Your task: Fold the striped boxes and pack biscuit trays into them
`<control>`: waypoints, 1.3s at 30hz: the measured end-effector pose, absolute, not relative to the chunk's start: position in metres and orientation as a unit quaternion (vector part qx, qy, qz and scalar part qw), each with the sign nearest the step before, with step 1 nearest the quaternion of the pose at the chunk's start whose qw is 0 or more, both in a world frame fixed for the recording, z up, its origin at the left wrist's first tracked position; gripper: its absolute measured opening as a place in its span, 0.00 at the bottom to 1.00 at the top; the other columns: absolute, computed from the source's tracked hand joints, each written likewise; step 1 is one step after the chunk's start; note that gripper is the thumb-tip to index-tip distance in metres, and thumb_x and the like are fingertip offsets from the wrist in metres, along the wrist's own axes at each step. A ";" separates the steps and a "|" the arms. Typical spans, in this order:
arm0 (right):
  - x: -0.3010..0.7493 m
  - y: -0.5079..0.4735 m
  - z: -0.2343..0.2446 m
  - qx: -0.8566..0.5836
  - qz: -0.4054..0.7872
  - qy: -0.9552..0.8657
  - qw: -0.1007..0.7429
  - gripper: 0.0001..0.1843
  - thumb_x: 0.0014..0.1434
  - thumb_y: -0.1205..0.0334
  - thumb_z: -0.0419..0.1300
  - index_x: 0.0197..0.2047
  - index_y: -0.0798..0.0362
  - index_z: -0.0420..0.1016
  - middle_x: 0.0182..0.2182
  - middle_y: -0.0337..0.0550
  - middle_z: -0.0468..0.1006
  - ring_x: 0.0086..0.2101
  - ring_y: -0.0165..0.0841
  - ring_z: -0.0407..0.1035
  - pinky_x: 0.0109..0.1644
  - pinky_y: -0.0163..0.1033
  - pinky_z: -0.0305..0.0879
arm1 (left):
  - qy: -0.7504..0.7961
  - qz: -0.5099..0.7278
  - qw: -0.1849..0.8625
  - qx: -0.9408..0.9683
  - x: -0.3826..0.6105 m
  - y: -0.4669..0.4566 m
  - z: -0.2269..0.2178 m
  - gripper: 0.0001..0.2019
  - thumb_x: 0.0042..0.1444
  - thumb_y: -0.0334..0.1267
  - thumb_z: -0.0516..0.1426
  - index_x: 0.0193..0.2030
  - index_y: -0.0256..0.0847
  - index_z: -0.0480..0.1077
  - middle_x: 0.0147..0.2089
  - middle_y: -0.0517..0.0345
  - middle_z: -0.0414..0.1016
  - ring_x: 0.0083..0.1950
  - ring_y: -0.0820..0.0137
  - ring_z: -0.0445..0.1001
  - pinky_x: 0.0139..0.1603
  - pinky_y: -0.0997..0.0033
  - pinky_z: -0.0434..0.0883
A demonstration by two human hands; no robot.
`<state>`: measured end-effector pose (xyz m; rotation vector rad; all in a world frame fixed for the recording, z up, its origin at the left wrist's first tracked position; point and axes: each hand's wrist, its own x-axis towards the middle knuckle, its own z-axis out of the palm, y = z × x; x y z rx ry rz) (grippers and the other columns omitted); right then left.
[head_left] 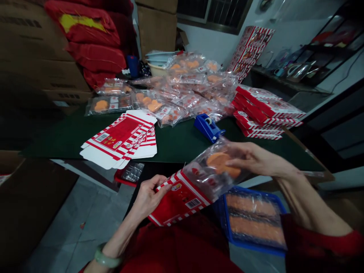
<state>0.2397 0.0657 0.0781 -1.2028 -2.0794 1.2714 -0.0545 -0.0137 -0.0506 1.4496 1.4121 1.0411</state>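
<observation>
Red-striped box [182, 203] was clamped at its near end by left hand [148, 195]. Right hand [253, 159] pinched clear packet [210, 172]; packet end met box opening, over blue tray [257, 246], beside green table [182, 142].

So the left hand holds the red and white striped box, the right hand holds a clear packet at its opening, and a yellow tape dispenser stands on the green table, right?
Not quite: the head view shows the tape dispenser on the green table is blue, not yellow. The left hand, striped box, right hand and clear packet are as you say.
</observation>
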 end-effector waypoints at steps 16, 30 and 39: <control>0.147 0.037 0.027 -0.341 -0.045 -0.860 0.377 0.08 0.62 0.68 0.52 0.38 0.55 0.73 0.36 0.48 0.75 0.37 0.36 0.67 0.41 0.43 0.64 | 0.577 0.559 0.454 0.386 -0.058 -0.016 -0.054 0.20 0.46 0.54 0.61 0.31 0.36 0.70 0.25 0.61 0.72 0.25 0.75 0.66 0.25 0.78 0.64; 0.123 0.051 0.037 -0.255 0.273 -0.919 0.123 0.13 0.62 0.69 0.50 0.44 0.52 0.75 0.38 0.42 0.78 0.37 0.32 0.70 0.41 0.35 0.63 | 0.587 0.555 0.410 0.424 -0.066 -0.039 -0.067 0.17 0.52 0.51 0.58 0.33 0.36 0.70 0.26 0.59 0.72 0.26 0.74 0.67 0.27 0.77 0.66; 0.105 0.044 0.031 -0.269 0.150 -0.948 0.083 0.13 0.60 0.72 0.50 0.40 0.54 0.76 0.36 0.48 0.74 0.36 0.35 0.65 0.38 0.40 0.62 | 0.555 0.519 0.369 0.534 -0.074 -0.017 -0.043 0.20 0.56 0.44 0.55 0.54 0.39 0.62 0.33 0.60 0.75 0.33 0.71 0.73 0.33 0.75 0.69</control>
